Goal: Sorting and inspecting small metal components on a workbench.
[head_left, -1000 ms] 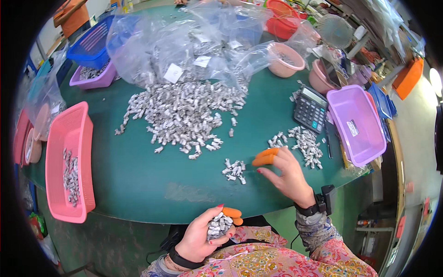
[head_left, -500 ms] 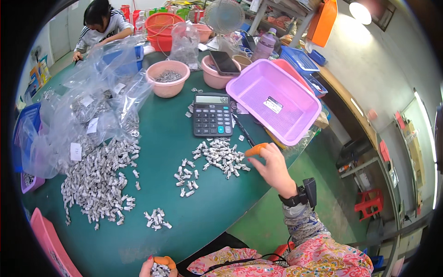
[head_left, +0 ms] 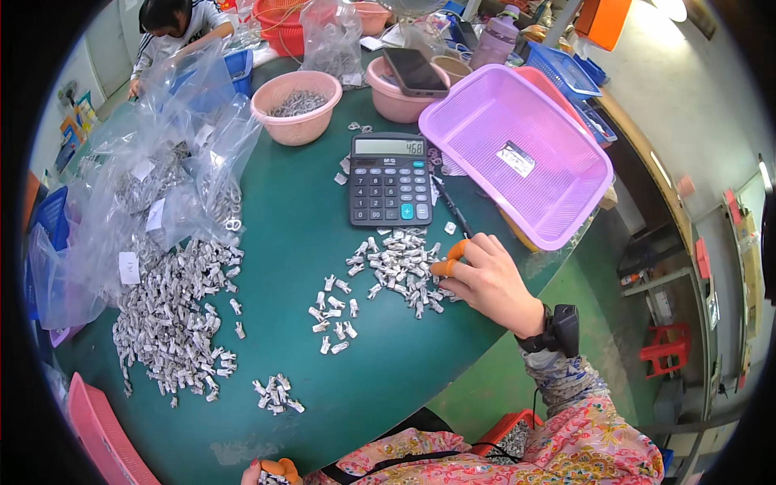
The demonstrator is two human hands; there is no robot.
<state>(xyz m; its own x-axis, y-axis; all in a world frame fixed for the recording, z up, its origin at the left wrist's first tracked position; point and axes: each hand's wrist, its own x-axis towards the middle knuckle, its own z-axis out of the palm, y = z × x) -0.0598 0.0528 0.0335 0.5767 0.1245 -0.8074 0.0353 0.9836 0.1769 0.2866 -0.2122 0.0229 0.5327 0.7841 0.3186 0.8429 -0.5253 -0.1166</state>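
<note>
My right hand (head_left: 491, 287) is at the right edge of a small pile of silvery metal parts (head_left: 401, 263). Orange finger covers sit on its fingertips, which are bent together in a pinch; whether a part is between them is hidden. Only the top of my left hand (head_left: 284, 467) shows at the lower edge, also with an orange finger cover. It is curled round a handful of the same metal parts (head_left: 272, 478). A few parts (head_left: 331, 311) lie loose left of the small pile, and another little cluster (head_left: 277, 394) lies nearer to me.
A large heap of metal parts (head_left: 174, 323) lies at left beside clear plastic bags (head_left: 153, 190). Behind the small pile are a calculator (head_left: 391, 179), a pen (head_left: 453, 206) and a purple basket (head_left: 517, 153). Pink bowls (head_left: 297, 125) stand farther back. Another person (head_left: 182, 36) works at far left.
My right hand's fingers have drawn into a pinch at the pile's right edge. My left hand has sunk lower in the picture, still holding parts. The whole view has shifted a little.
</note>
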